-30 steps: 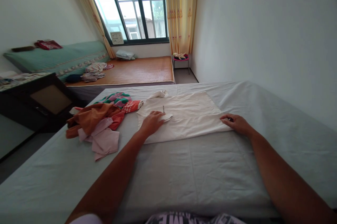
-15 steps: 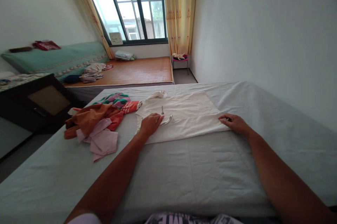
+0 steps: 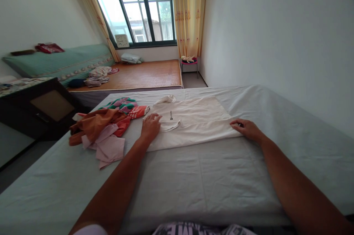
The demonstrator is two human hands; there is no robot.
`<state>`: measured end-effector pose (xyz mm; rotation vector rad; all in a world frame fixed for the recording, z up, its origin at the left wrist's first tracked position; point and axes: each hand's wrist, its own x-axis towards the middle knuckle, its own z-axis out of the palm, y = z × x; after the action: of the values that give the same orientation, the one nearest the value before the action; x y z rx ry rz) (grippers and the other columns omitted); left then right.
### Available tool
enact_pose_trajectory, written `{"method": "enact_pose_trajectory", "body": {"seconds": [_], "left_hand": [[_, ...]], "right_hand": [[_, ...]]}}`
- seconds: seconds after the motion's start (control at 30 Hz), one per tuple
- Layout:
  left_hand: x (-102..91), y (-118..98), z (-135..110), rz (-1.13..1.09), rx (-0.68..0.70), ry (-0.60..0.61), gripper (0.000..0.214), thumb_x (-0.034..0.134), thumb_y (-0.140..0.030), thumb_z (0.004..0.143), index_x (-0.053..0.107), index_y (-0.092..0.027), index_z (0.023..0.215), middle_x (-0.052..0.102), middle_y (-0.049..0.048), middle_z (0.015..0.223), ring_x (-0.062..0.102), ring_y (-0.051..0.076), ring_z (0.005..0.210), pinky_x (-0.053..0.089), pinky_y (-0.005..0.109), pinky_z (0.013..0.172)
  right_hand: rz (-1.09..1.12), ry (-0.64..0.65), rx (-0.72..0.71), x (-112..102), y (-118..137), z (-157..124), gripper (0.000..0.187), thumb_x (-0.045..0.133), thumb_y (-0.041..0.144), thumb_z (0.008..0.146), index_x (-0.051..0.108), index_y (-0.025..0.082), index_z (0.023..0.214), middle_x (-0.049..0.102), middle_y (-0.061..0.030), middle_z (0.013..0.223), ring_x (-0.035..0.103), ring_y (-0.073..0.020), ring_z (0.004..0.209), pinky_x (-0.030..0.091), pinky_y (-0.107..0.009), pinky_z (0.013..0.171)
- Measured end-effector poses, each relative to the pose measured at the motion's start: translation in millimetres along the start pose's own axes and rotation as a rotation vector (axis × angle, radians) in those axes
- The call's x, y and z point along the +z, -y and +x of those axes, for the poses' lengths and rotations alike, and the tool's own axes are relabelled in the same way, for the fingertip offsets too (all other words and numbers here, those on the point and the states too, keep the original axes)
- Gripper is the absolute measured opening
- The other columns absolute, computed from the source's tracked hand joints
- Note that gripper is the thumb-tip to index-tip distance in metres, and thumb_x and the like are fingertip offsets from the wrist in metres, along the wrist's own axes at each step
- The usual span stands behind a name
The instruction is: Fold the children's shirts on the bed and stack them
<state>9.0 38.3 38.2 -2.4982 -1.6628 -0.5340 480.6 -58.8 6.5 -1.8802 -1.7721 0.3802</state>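
A white T-shirt (image 3: pixel 199 115) with small dark lettering on its chest lies across the bed, its near side folded inward in a long strip. One short sleeve rests on top of that strip. My left hand (image 3: pixel 151 127) is on the shirt's collar end, beside the sleeve, fingers slightly bent and apart, pressing on the cloth. At the opposite end, my right hand (image 3: pixel 246 129) pinches the hem corner between thumb and fingers. Left of the shirt is a heap of clothes: a brown garment (image 3: pixel 96 126), a pink garment (image 3: pixel 110 150) and a green-and-pink patterned one (image 3: pixel 125 105).
The shirt lies on a pale bed sheet (image 3: pixel 177 183). Beyond it stands another bed with a brown mat (image 3: pixel 149 74) and clothes on it. A dark cabinet (image 3: pixel 52 106) is at left, a pink stool (image 3: pixel 189 62) by the curtain, and a white wall (image 3: pixel 276 36) at right.
My left hand has moved left along the shirt, from the sleeve toward the collar, uncovering more of the sleeve. My right hand stays at the hem.
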Motion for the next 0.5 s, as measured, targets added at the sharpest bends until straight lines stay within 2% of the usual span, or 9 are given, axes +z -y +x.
{"method": "enact_pose_trajectory", "body": {"seconds": [0.13,0.2,0.37,0.43,0.5], "left_hand": [[15.3,-29,-8,-0.147,0.210,0.093,0.041,0.041,-0.029,0.093,0.056,-0.020,0.130,0.053,0.0108,0.137,0.046,0.025,0.127,0.036,0.040,0.108],[25.2,-42,-14,-0.151,0.243,0.168,0.047,0.040,-0.038,0.095,0.049,-0.020,0.137,0.047,0.0114,0.143,0.040,0.026,0.134,0.032,0.043,0.110],[37.3,-55,-22,-0.045,0.134,0.232,0.050,0.037,-0.047,0.095,0.042,-0.030,0.142,0.039,0.0102,0.150,0.029,0.033,0.140,0.022,0.059,0.110],[37.1,-57,-23,-0.029,0.109,0.231,0.053,0.038,-0.051,0.094,0.042,-0.030,0.142,0.037,0.0113,0.151,0.027,0.035,0.140,0.020,0.062,0.109],[35.7,-59,-23,-0.028,0.099,0.231,0.056,0.038,-0.054,0.093,0.041,-0.030,0.143,0.036,0.0128,0.152,0.026,0.035,0.141,0.018,0.063,0.109]], "right_hand": [[0.040,-0.109,-0.016,3,4,0,0.033,0.056,0.047,0.078,0.072,0.023,0.094,0.072,-0.0030,0.091,0.061,-0.0191,0.073,0.047,-0.031,0.072],[0.060,-0.147,-0.004,4,4,0,0.034,0.055,0.048,0.079,0.071,0.023,0.096,0.071,-0.0033,0.091,0.060,-0.0188,0.073,0.048,-0.031,0.072],[-0.033,-0.087,0.012,1,-2,1,0.031,0.055,0.043,0.080,0.071,0.022,0.097,0.069,-0.0041,0.089,0.057,-0.0172,0.064,0.049,-0.033,0.072],[-0.122,-0.172,0.002,0,3,1,0.032,0.051,0.039,0.083,0.069,0.020,0.101,0.068,-0.0077,0.098,0.060,-0.0204,0.073,0.049,-0.036,0.078],[-0.210,-0.327,-0.043,4,19,-1,0.036,0.044,0.036,0.089,0.067,0.018,0.110,0.065,-0.0122,0.108,0.060,-0.0260,0.093,0.046,-0.041,0.090]]}}
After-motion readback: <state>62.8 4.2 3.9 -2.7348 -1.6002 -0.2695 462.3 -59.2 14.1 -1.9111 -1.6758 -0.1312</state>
